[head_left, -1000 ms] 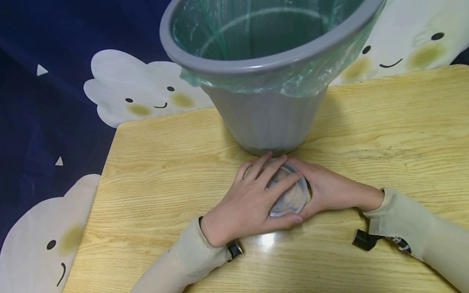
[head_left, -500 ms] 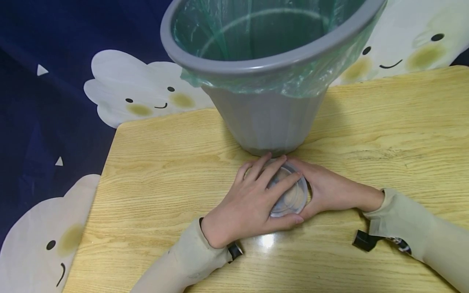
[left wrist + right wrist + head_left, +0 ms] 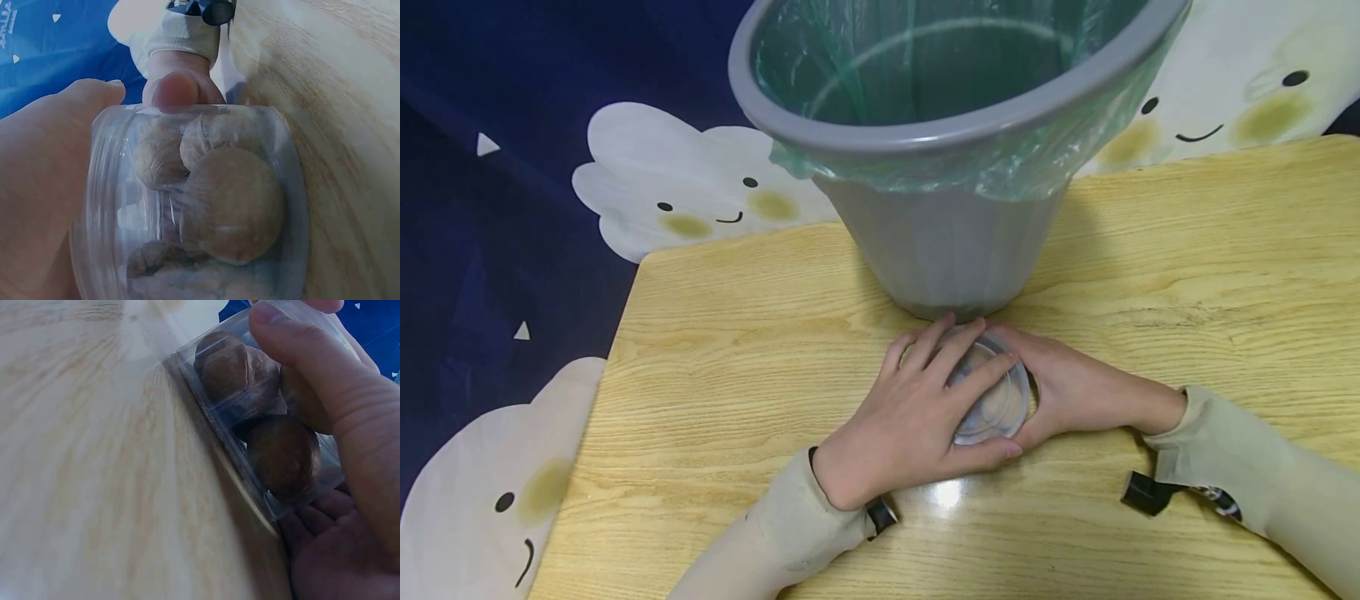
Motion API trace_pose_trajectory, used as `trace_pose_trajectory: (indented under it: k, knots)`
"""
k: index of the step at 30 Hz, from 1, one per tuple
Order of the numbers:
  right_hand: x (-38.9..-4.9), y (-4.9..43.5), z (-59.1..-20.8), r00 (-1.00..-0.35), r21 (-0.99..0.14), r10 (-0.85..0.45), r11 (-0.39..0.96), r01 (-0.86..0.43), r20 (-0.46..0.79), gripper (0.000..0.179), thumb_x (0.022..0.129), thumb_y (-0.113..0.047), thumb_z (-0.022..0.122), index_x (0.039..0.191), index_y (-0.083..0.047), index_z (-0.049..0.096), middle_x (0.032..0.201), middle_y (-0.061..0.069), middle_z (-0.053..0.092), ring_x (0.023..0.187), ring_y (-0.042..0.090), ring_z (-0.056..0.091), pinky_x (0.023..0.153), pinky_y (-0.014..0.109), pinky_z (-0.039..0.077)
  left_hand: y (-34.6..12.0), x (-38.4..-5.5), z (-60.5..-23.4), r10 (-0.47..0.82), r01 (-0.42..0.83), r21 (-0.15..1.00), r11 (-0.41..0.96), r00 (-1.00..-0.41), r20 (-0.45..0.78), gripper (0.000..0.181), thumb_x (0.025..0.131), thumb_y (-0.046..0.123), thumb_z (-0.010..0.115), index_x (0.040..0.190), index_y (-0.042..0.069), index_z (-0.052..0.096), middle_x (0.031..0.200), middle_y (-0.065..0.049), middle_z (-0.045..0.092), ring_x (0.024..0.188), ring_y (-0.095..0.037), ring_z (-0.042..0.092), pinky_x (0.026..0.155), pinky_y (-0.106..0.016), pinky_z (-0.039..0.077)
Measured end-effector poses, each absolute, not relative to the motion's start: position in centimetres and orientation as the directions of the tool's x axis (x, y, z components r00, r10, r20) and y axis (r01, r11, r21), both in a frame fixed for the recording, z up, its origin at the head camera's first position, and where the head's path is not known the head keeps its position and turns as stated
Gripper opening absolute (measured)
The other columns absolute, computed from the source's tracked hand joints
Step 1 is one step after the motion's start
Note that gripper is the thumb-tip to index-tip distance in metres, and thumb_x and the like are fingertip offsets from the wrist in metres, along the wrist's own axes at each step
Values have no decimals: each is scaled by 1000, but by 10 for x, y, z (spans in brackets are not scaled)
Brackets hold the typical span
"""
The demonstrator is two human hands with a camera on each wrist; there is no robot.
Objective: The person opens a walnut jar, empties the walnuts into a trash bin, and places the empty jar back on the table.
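Left: for steadiness, bear down evenly with your left hand (image 3: 910, 417), whose nearly straight fingers spread over the top. Centre: the clear container (image 3: 997, 410), brown rounded contents (image 3: 234, 206) inside, sits on the table (image 3: 722, 333) — beneath those fingers. Right: your right hand (image 3: 1071, 387) curls round its wall, gripping it.

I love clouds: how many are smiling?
3 in the head view: a lower-left cloud, a second cloud left of the gray bin, a third cloud right of it. More may be hidden.
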State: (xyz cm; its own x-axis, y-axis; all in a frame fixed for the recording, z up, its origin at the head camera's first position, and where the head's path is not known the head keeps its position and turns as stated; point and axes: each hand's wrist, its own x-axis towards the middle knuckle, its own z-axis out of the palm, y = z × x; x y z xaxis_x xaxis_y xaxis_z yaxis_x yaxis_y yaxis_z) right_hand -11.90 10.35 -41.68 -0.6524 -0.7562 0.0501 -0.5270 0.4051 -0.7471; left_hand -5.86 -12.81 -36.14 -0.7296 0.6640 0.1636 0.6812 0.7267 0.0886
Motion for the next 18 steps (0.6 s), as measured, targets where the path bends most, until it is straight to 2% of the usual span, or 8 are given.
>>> trace_pose_trajectory:
  k: [10,18]
  knots:
    - [-118,104,-419,-656,-751,-753,404,-522,51,120,64,-60,94,158,-24,30,156,2,50,138,26,55,106,53,50,-128,-58,-363,661,674,102,731,-738,137,79,90,75,58,156,34,44,167,-6,37,158,-35,29,119,-51,33]
    - [-118,104,-418,-652,-750,-756,397,-529,60,121,63,-60,94,159,-24,29,157,4,49,139,27,55,106,53,50,-127,-59,-363,658,673,104,732,-739,146,79,90,76,59,155,34,46,166,-7,38,157,-35,31,118,-51,34]
